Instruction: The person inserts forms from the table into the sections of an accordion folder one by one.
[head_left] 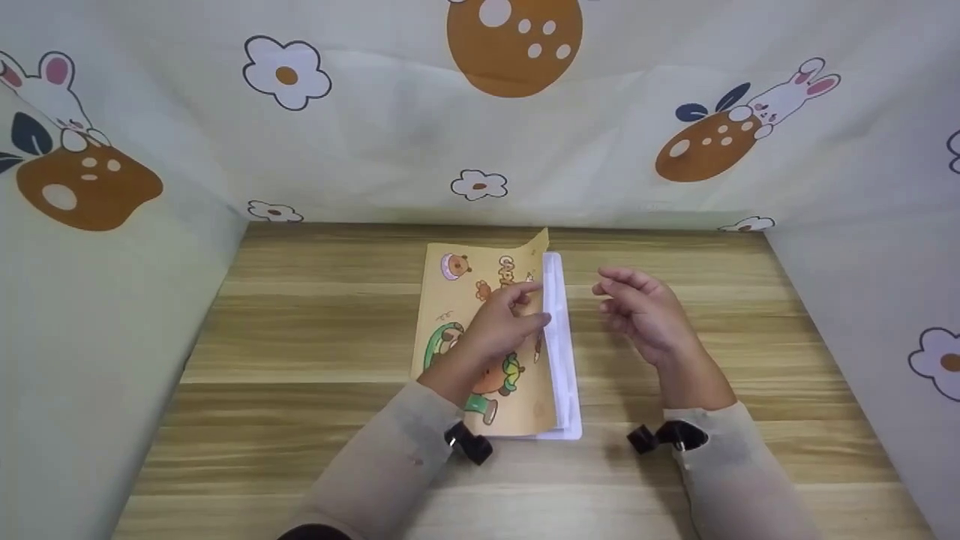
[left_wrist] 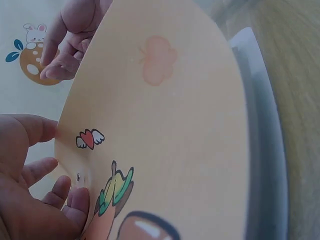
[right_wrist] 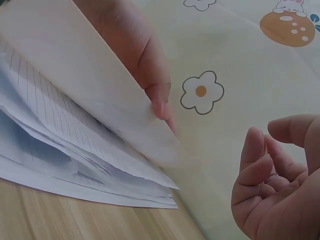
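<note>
A tan notebook (head_left: 450, 300) with cartoon capybaras on its front lies on the wooden table. Its front cover (left_wrist: 165, 115) is lifted and bowed along the right side, and lined pages (right_wrist: 55, 105) show beneath it in the right wrist view. With thumb and fingers my left hand (head_left: 502, 322) pinches the cover's free edge; part of that grip is hidden behind the cover. To the right of the notebook, my right hand (head_left: 645, 311) hovers apart from it, fingers loosely bent and holding nothing.
White pages and a pale back edge (head_left: 566, 375) stick out at the notebook's right side. A pale cloth (head_left: 375, 150) printed with flowers, rabbits and orange fruit walls the table (head_left: 300, 315) at the back and both sides. Each sleeve carries a small black wrist camera (head_left: 469, 442).
</note>
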